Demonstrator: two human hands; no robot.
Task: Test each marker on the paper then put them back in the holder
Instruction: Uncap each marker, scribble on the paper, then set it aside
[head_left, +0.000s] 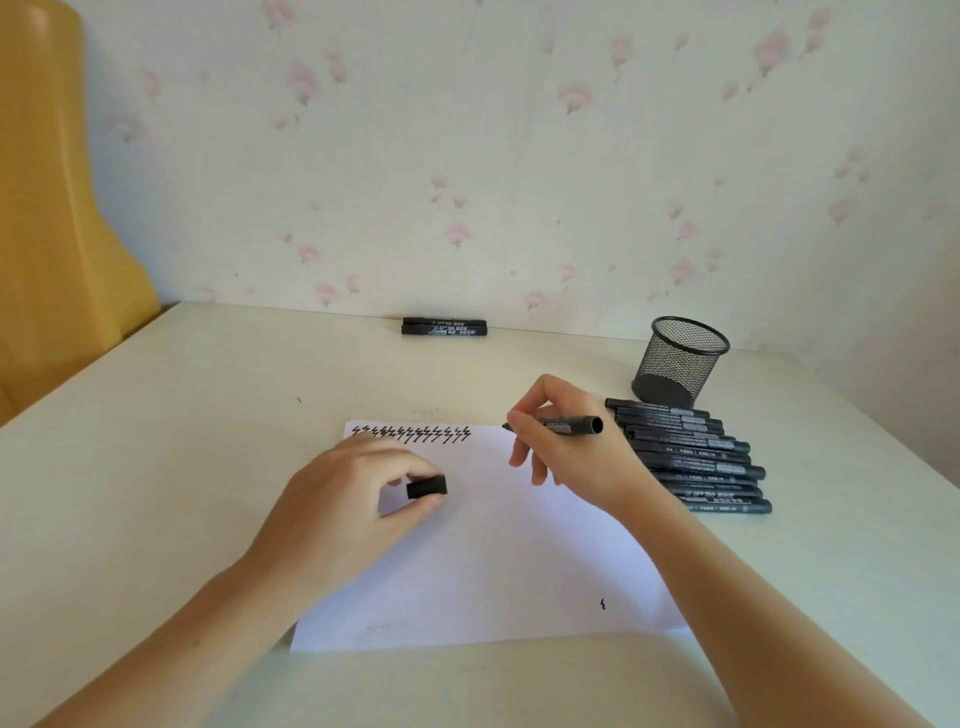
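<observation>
A white sheet of paper (498, 545) lies on the table, with a row of several black zigzag marks (413, 434) along its far edge and one small mark (602, 604) near its right front. My right hand (566, 441) holds an uncapped black marker (571, 424), tip pointing left at the paper's far right edge. My left hand (348, 499) rests on the paper and pinches the black cap (427, 487). A row of several capped black markers (696, 457) lies right of the paper. The black mesh holder (678, 361) stands behind them and looks empty.
Two more black markers (444, 326) lie side by side at the table's far edge against the flowered wall. A yellow chair back (57, 208) stands at the left. The table's right edge (883, 436) runs close to the marker row.
</observation>
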